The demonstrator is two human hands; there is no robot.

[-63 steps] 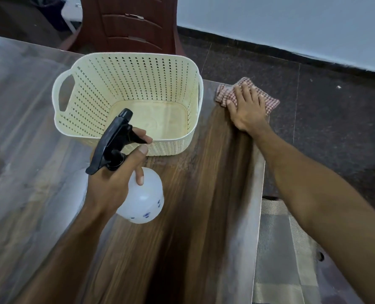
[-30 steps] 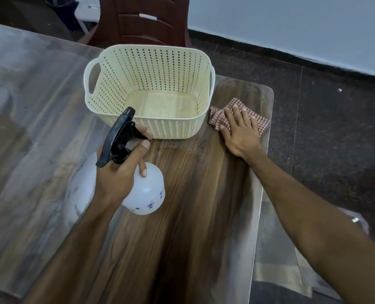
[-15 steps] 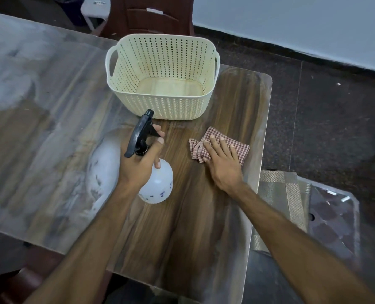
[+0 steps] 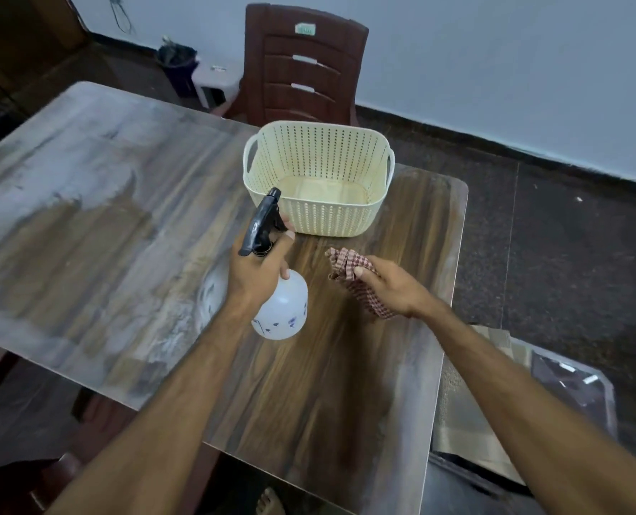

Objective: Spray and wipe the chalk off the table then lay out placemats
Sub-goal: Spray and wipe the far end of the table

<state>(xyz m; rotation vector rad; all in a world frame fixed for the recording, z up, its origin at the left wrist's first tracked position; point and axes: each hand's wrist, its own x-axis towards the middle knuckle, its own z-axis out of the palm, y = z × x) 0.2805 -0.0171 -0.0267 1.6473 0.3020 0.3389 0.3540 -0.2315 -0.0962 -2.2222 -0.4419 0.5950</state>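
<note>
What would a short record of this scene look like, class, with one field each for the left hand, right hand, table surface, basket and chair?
left hand: grips the spray bottle by its black trigger head
right hand: holds the checked cloth, bunched and lifted
table: white chalk haze on the left part, bare brown wood on the right part
basket: cream, perforated, nothing visible inside, on the far right part of the table
chair: dark brown, behind the basket
</note>
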